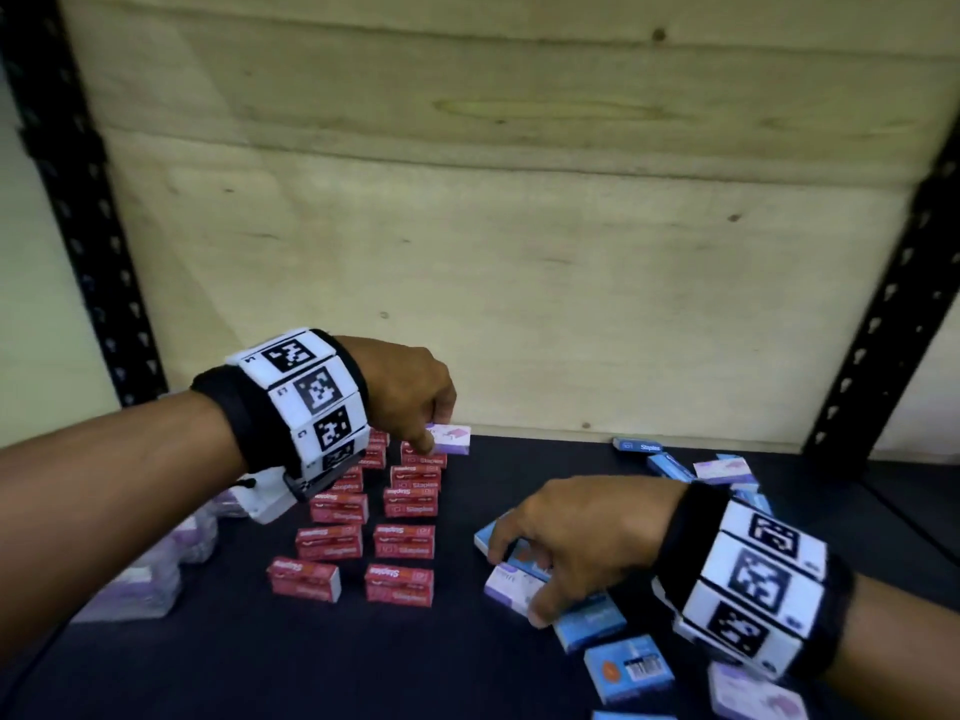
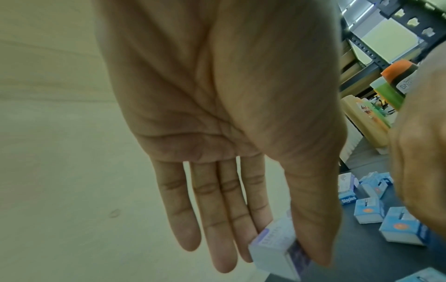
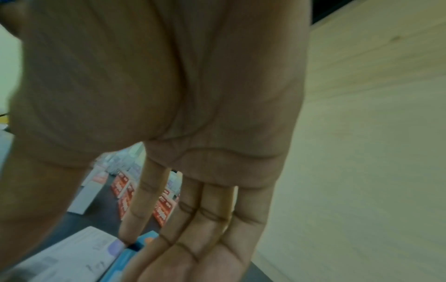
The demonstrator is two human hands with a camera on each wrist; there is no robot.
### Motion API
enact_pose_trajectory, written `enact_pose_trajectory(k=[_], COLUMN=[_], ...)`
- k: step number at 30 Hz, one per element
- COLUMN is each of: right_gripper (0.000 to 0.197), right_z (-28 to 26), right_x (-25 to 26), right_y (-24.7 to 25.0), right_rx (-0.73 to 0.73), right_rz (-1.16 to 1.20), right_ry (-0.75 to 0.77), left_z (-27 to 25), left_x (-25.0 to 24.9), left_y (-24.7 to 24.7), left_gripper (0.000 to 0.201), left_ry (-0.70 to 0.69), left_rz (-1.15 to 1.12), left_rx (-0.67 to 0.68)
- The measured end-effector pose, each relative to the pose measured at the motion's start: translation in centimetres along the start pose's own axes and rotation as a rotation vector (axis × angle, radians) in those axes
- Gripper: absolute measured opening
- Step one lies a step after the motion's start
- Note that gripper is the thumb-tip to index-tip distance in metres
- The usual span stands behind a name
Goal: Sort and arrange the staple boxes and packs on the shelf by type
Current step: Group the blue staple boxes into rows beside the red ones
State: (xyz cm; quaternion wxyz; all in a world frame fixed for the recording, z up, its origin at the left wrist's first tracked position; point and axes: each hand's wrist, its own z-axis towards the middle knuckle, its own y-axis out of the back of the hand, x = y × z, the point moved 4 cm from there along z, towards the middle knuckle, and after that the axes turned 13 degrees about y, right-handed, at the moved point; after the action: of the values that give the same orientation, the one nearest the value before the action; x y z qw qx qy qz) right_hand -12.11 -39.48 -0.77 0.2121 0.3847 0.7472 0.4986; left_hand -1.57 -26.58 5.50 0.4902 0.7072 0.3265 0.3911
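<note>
Head view: left hand (image 1: 410, 392) fingers pinch one purple box (image 1: 451, 439); right hand (image 1: 582, 537) fingers grip two boxes (image 1: 511, 576).

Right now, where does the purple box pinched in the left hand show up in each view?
Head: purple box, centre, above the red box rows.
Left wrist: bottom centre, between thumb and fingers.
Right wrist: cannot tell.
Shared landmark: the wooden back panel.
</note>
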Motion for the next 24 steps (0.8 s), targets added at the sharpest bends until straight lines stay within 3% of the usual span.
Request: enact_pose_trajectory(k=[5, 15, 20, 24], right_gripper=[0.059, 0.042, 0.046, 0.037], right_z=[0.7, 1.1, -0.7, -4.5], right_x=[0.9, 2.8, 1.2, -2.5], right_y=[-0.7, -1.1, 0.3, 0.9], right_rx=[-0.017, -0.073, -0.179, -0.238], right_rz=[-0.077, 0.013, 0.152, 0.261], right_ry=[-0.056, 0.048, 0.013, -0.089], left_z=[-1.7, -3.3, -3.0, -2.0], left_x=[1.1, 1.6, 0.7, -2.1], left_y=[0.0, -0.1, 0.4, 1.1], left_gripper=[0.035, 0.035, 0.034, 0.037], left_ry=[-0.002, -0.017, -0.038, -0.092], left_rz=[-0.027, -0.059, -0.068, -0.067], left_rx=[-0.024, -0.024, -0.013, -0.014])
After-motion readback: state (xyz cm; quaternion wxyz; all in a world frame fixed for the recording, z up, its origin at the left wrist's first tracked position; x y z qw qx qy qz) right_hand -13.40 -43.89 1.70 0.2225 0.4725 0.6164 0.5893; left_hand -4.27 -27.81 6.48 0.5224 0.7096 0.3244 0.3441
